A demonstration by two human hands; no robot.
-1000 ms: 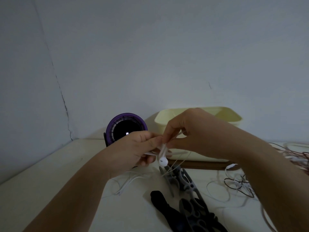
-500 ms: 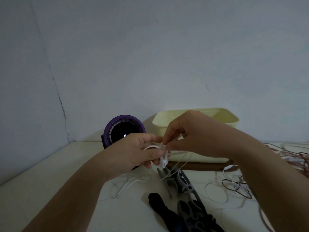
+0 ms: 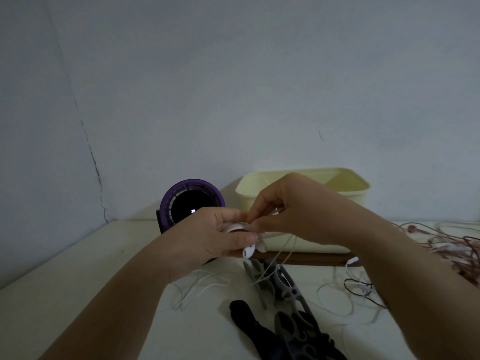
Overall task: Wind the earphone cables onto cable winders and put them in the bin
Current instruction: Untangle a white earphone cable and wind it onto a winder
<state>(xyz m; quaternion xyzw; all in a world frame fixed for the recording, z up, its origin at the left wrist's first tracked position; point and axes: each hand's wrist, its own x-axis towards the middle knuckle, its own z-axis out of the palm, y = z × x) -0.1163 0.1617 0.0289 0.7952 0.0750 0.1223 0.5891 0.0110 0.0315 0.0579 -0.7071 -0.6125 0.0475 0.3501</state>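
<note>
My left hand (image 3: 207, 237) grips a white cable winder (image 3: 235, 226) above the table, and a white earbud (image 3: 249, 252) hangs just under its fingertips. My right hand (image 3: 293, 209) pinches the thin white earphone cable (image 3: 284, 252) right beside the winder. The cable trails down from both hands onto the table. The pale yellow bin (image 3: 345, 196) stands behind my hands against the wall.
Grey and black cable winders (image 3: 288, 305) lie in a pile on the table below my hands. Loose white cable (image 3: 197, 289) sits at centre-left, and a tangle of pink, dark and white earphone cables (image 3: 446, 245) at the right. A purple round device (image 3: 187, 201) stands left of the bin.
The earbud has shifted lower and more under my left fingertips. My right hand has moved slightly left against the winder. The view has drifted a little.
</note>
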